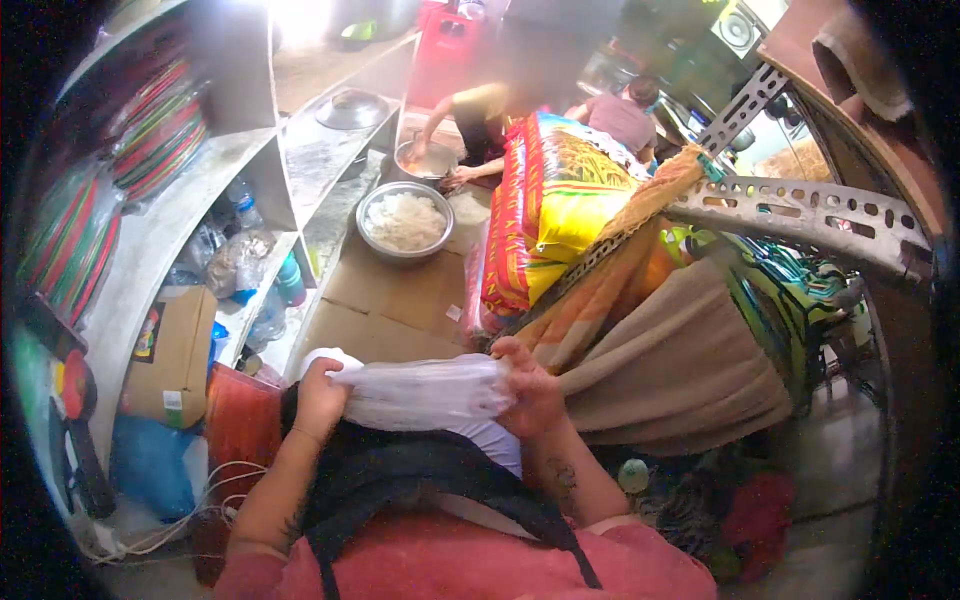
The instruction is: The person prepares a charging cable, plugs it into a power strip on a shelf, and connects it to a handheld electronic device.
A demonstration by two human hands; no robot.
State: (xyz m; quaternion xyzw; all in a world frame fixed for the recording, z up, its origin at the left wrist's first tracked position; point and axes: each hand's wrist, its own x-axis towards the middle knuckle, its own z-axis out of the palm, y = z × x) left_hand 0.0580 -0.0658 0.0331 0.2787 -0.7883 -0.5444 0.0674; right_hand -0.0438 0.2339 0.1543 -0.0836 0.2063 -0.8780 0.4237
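Note:
A sheet or bag of thin translucent plastic (424, 388) is stretched sideways in front of my body. My left hand (321, 397) grips its left end, close to a small white rounded thing (330, 358) that I cannot identify. Its bunched right end is held in my right hand (531, 394). Beyond my hands, on flattened cardboard (375, 315), stands a metal basin (405, 251) heaped with what looks like white cooked rice (406, 221). A black apron (420, 457) lies across my front.
Farther off, a person's hands work at a metal bowl (426, 159); another person (621, 120) is behind. Printed sacks (525, 217) are stacked right of the basin, beside a perforated metal frame (795, 210) with hanging towels (675, 367). Shelves (180, 180) with bottles and a cardboard box (169, 352) stand left.

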